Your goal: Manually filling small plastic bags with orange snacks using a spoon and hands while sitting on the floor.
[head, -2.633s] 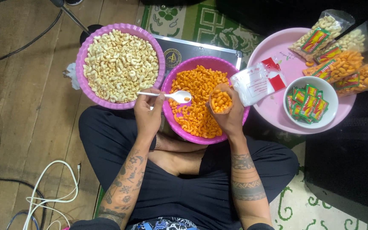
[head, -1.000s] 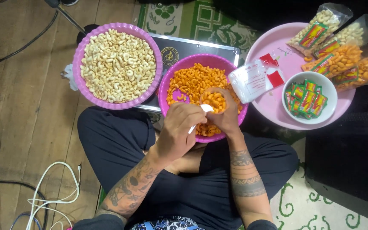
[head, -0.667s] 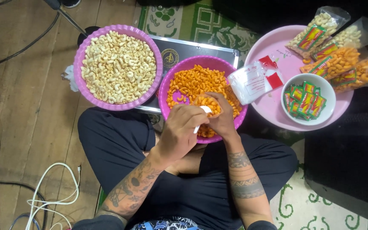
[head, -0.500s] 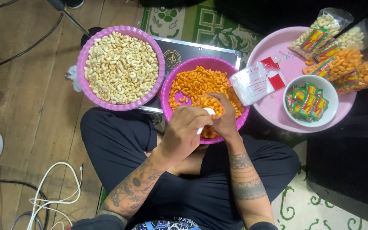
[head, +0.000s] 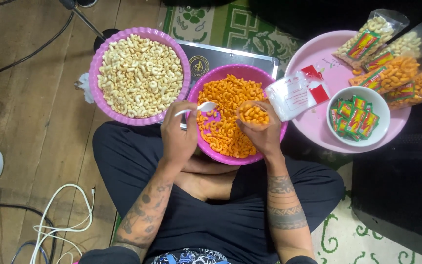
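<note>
Left hand [head: 179, 132] grips a white spoon [head: 197, 107], its bowl pointing toward 2 o'clock over the orange snacks [head: 225, 117] in the purple bowl [head: 235, 159], while the right hand [head: 262, 134] is closed around what looks like a small clear bag [head: 253, 115] partly filled with the same snacks, held over that bowl's 3 o'clock side. At the bowl's 10 o'clock sits a second bowl [head: 140, 32] of pale snacks [head: 140, 76]; at its 2 o'clock, a pink tray [head: 318, 127] carries a white bowl [head: 379, 102] of sachets.

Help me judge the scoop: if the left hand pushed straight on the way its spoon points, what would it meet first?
Probably the orange snacks in the magenta bowl: the left hand aims its white spoon rightward over them.
</note>
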